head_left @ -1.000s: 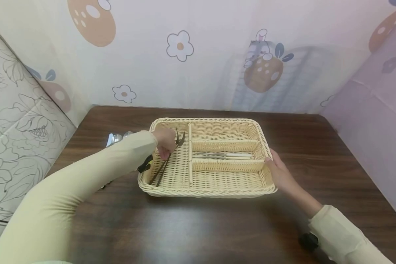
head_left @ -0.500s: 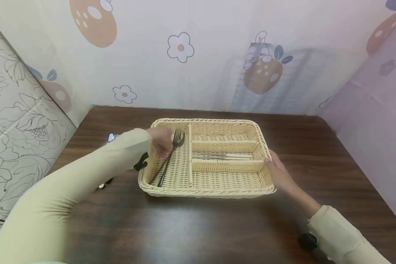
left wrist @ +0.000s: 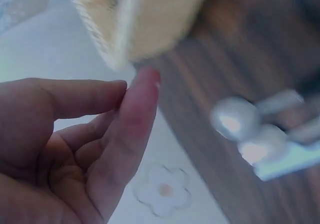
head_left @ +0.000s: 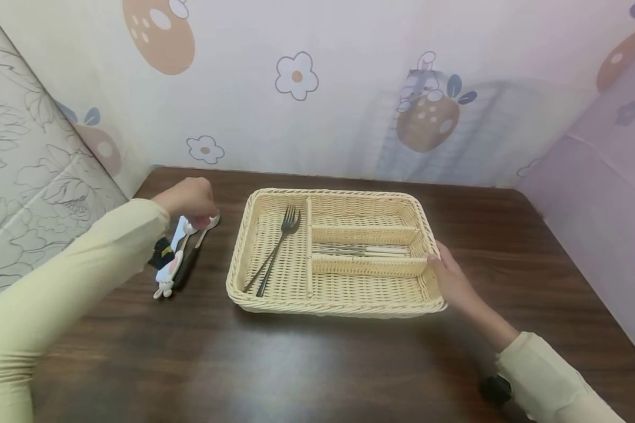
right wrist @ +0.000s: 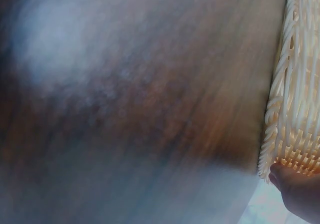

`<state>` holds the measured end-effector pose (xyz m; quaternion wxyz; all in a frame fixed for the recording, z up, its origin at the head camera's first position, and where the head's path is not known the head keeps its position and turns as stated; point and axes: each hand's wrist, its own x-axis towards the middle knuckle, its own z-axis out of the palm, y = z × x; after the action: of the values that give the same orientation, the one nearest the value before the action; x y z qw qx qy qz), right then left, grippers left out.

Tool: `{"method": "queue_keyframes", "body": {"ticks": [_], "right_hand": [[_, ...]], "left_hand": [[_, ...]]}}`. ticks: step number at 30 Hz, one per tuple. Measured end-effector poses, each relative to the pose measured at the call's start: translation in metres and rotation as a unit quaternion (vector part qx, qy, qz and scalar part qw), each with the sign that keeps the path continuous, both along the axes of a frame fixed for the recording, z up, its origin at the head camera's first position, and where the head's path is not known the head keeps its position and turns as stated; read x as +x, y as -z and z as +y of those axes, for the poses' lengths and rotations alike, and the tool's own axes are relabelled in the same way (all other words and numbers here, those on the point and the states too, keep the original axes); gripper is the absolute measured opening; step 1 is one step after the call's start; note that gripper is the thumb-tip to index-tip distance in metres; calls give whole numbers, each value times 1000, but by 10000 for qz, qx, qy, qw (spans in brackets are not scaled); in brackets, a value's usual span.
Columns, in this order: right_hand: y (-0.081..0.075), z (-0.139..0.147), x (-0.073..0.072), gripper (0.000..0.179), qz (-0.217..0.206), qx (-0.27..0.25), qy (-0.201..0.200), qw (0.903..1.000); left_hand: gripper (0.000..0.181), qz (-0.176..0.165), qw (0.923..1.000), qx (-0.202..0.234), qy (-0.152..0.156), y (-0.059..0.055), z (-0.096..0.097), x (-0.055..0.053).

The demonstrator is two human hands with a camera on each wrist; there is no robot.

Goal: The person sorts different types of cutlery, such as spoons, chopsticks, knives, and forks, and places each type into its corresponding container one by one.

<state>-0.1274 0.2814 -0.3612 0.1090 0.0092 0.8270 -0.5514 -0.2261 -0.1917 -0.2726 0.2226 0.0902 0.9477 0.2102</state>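
Observation:
My left hand (head_left: pixel 193 200) hovers over the heads of two spoons at the table's left, holding nothing. In the left wrist view its thumb tip meets the index finger (left wrist: pixel 137 114), while the other fingers bend loosely. One spoon (head_left: pixel 173 264) has a white rabbit figure on its handle; the other spoon (head_left: pixel 191 261) has a black handle. My right hand (head_left: pixel 451 279) grips the right end of a cream wicker basket (head_left: pixel 344 308), thumb over the rim. A dark fork (head_left: pixel 288 223) lies crossed with another dark utensil (head_left: pixel 267 276) in the basket's left compartment.
Thin silver utensils with white handles (head_left: pixel 386 251) lie in the basket's middle right compartment. A light-blue flat piece (head_left: pixel 179 235) lies under or beside the spoons. The dark wooden table (head_left: pixel 296 376) meets patterned walls (head_left: pixel 349 135) at the back and sides.
My left hand has left the dark utensils in the basket's left compartment and moved left, out over the spoons. My right hand stays on the basket's right end.

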Motion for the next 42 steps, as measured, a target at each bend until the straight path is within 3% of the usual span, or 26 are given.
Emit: {"method": "queue_keyframes", "body": {"ticks": [4, 9, 14, 24, 32, 42], "right_hand": [[1, 2, 1, 56, 18, 60, -18, 10000], [1, 2, 2, 56, -41, -1, -43, 10000], [3, 2, 2, 56, -86, -134, 21, 9999], [5, 1, 2, 56, -81, -244, 13, 9997], [2, 1, 0, 56, -75, -172, 5, 9998], [0, 1, 0, 55, -63, -168, -26, 9998]], "left_hand": [[18, 259, 9993, -129, -221, 20, -20, 10], [23, 443, 9979, -392, -266, 48, -30, 27], [22, 513, 9979, -217, -346, 63, -33, 38], [19, 405, 9984, -264, -299, 70, -35, 41], [20, 980, 9945, -366, 33, 73, -33, 45], [17, 781, 9968, -132, -131, 72, -37, 44]]}}
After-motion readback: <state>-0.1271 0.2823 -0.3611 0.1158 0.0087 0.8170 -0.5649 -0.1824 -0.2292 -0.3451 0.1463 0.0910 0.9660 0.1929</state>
